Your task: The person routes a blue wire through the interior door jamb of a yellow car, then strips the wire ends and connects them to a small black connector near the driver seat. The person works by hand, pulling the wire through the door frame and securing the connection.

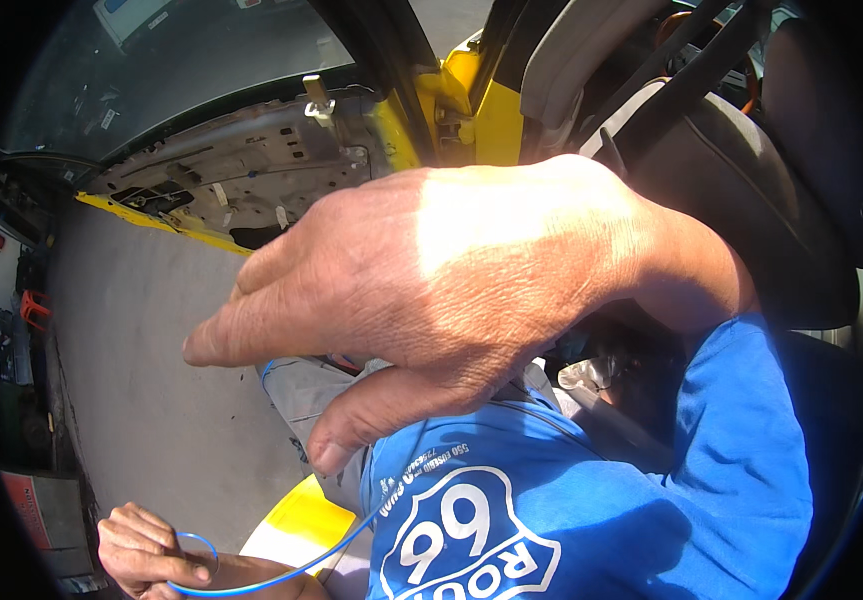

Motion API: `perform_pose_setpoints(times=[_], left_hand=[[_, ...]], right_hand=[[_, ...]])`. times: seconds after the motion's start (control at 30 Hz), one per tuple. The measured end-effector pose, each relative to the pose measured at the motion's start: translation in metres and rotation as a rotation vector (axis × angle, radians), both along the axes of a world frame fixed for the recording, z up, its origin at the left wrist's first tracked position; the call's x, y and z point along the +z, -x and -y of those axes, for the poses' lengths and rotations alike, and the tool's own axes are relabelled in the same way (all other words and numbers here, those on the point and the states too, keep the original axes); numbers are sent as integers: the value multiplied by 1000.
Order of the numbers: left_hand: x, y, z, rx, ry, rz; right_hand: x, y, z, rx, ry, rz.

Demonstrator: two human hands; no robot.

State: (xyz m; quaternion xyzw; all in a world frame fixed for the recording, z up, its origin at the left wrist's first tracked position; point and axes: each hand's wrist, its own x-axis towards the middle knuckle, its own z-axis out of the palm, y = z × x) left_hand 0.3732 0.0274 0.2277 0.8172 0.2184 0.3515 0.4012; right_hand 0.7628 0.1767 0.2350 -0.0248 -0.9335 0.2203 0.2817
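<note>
Close in front, my right hand (431,270) reaches across the middle, its back turned toward me. Its fingers point left, with the thumb spread apart below them, and nothing shows in its grip. At the lower left, my left hand (146,548) is closed on a thin blue cable (286,574). A short curl of the cable stands up beside the fingers, and the longer part runs up to the right, in front of my blue shirt (571,500). A bit of blue line also shows by my grey trouser leg (311,385); whether it is the same cable, I cannot tell.
An open yellow car door (241,180) with its trim off, metal panel bare, stands ahead at the upper left. A seat (751,180) and dark belt are at the right. Below lie the grey floor (151,370) and a yellow sill (301,520). An orange chair (35,310) stands far left.
</note>
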Motion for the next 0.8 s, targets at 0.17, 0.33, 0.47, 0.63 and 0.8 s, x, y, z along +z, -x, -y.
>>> perform_pose_setpoints(times=[0.17, 0.33, 0.47, 0.63, 0.8], left_hand=[[-79, -118, -57, 76, 145, 72], [-87, -188, -74, 60, 241, 102], [-88, -217, -79, 244, 228, 229], [-83, -219, -98, 455, 450, 805], [-64, -272, -116, 111, 429, 490]], right_hand=[[4, -28, 13, 95, 368, 608], [-10, -82, 42, -142, 620, 677], [-52, -100, 70, -695, 860, 620], [-67, -116, 83, -1295, 823, -183], [-58, -101, 78, -768, 534, 163]])
